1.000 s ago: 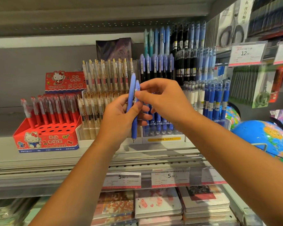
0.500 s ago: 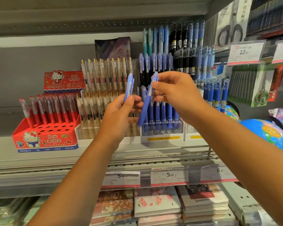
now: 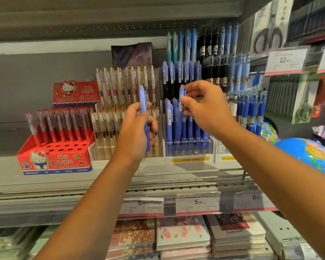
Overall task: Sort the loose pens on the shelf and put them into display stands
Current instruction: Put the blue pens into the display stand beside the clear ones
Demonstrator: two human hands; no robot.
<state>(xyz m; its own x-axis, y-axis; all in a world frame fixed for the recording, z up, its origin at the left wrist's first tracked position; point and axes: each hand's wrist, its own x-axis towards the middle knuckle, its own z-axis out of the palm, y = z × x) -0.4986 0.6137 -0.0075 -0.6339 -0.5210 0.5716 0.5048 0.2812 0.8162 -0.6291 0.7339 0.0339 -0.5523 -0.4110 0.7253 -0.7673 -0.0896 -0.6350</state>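
My left hand [image 3: 136, 134] is closed around a blue pen [image 3: 143, 102] held upright in front of the clear-pen stand [image 3: 109, 152]. My right hand [image 3: 206, 107] pinches the top of a second blue pen [image 3: 180, 117], which stands almost upright among the front row of the blue-pen display stand [image 3: 189, 149]; I cannot see whether its tip sits in a hole. The two hands are apart, the right one higher and further right.
A red cartoon-cat stand [image 3: 53, 156] with red pens and several vacant holes sits at the left. Taller tiers of black and blue pens [image 3: 218, 53] rise behind. A globe [image 3: 308, 152] is at the right; price tags [image 3: 197, 203] line the shelf edge, notebooks [image 3: 182, 235] below.
My hands held the pens together a second ago. The right hand took one pen, carried it right and brought it upright over the blue stand's front row. The left hand stayed put.
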